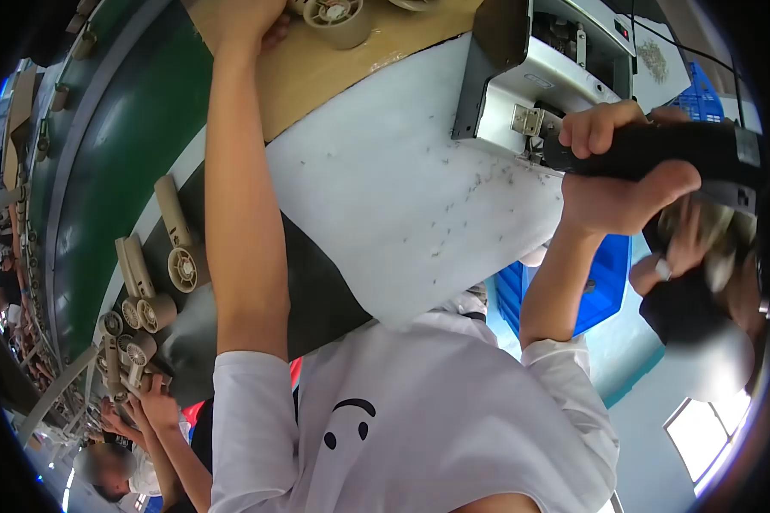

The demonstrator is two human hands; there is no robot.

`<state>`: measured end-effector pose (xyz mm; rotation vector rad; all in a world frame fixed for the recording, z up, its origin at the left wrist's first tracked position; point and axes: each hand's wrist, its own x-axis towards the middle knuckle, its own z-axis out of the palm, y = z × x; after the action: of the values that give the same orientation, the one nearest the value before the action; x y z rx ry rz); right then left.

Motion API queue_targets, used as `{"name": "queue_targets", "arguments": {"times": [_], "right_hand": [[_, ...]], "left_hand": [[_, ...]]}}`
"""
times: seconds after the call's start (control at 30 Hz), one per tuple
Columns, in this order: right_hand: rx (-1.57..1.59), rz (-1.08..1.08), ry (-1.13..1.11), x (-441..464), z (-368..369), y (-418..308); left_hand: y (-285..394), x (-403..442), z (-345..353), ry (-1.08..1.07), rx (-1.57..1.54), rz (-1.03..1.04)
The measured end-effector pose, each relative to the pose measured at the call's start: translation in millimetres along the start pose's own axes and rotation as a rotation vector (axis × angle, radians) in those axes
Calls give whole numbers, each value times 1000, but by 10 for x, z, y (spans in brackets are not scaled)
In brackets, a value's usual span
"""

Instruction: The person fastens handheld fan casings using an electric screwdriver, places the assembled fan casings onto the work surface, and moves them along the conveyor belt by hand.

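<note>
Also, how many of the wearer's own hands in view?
2. Left hand at the top edge, partly cut off; right hand gripping a black object beside the silver machine.

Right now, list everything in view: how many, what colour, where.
Tool: one, black, upper right
Machine: one, silver, upper right
Belt: one, green, left
Parts: several, beige, top and left
Board: one, brown, top
Sheet: one, white, centre
Specks: many, dark, on the sheet
Mat: one, black, left of centre
Bins: at least two, blue, right side
Window: one, bright, lower right
Co-workers: several, mixed clothing, both edges
Shirt: one, white, bottom
Left hand: one, bare, top, beside beige parts
Right hand: one, bare, gripping the tool
</note>
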<state>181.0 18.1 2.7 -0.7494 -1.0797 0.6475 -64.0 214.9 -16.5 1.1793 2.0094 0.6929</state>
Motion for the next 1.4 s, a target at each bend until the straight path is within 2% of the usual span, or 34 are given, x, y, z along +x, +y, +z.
{"name": "queue_targets", "arguments": {"times": [0.03,0.07,0.1,0.17,0.2,0.23,0.27,0.3,0.33,0.37,0.4,0.43,0.53,0.63,0.67,0.8,0.9,0.97,1.07,1.17,1.3,1.4], "right_hand": [[2,2,-1,5,37,-26],[-155,24,34,27,74,-61],[-312,44,72,42,94,-79],[-259,105,55,37,4,-83],[24,160,26,-18,-44,-91],[310,210,-6,-51,-81,-100],[339,172,-78,-101,-108,-178],[335,94,-192,-109,-121,-237],[314,68,-193,-125,7,-358],[329,58,-222,-147,63,-417],[373,51,-183,-184,159,-473],[415,46,-145,-222,252,-523],[476,-4,-181,-77,210,-728],[494,-29,-175,-134,299,-729],[434,-60,-165,-152,333,-715],[485,-67,-157,-228,459,-681],[476,-58,-215,-230,497,-632],[484,-57,-260,-241,532,-593],[474,-32,-258,-250,592,-553],[523,-40,-302,-254,577,-524],[459,-57,-311,-272,458,-519],[436,56,-313,-235,316,-604]], "left_hand": [[-180,254,77,-14,-177,81],[-209,285,59,-25,-356,165],[-239,314,21,-22,-357,168],[-276,208,-99,-191,-872,189],[-310,48,-162,-283,-1128,186],[-374,-145,-249,-394,-1109,272],[-437,-354,-358,-498,-1089,364],[-509,-604,-427,-377,-807,523],[-566,-917,-428,-256,-511,654],[-734,-1240,-202,-66,-659,728],[-834,-1382,-71,-37,-616,892],[-820,-1597,-224,-177,-227,878],[-672,-1950,58,-164,-118,1056],[-631,-2035,42,-233,-62,1032],[-631,-2054,70,-259,-159,999],[-629,-2073,21,-305,-120,1041],[-653,-2087,22,-358,-141,1023],[-663,-2105,-15,-441,11,958],[-643,-2103,-55,-488,18,933],[-671,-2111,-7,-429,-18,1003],[-665,-2120,3,-450,-33,970],[-649,-2128,5,-470,-49,989]]}}
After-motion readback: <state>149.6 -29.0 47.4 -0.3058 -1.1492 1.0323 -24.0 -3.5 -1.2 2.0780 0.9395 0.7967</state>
